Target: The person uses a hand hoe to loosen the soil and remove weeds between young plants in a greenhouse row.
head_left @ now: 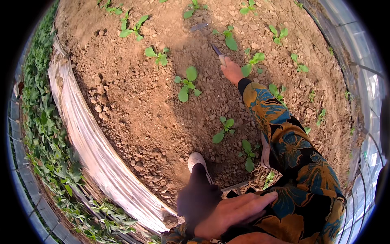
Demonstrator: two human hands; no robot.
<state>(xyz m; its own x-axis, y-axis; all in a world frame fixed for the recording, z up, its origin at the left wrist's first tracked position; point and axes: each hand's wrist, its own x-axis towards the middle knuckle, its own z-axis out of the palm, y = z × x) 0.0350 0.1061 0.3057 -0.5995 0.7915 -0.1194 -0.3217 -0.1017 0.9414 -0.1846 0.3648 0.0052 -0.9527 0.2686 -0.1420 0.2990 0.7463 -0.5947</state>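
My right hand (232,71) grips the pale handle of a hand tool (217,50) with a dark metal shank, low over the soil among leafy seedlings. A flat metal blade (199,26) shows just ahead of the shank; I cannot tell whether the two are joined. One seedling (229,39) grows right of the shank, and another seedling (253,63) is close beside my fingers. My left hand (234,212) is laid flat across my lap against the patterned clothing (292,207), fingers extended and holding nothing that I can see. Its thumb is hidden.
A pale shoe (196,161) stands on the crumbly soil (137,116). Near my feet is one seedling (225,130). Gathered whitish plastic sheeting (82,122) edges the bed at left, with dense green vines (42,113) beyond. Clear plastic film (370,91) curves along the right.
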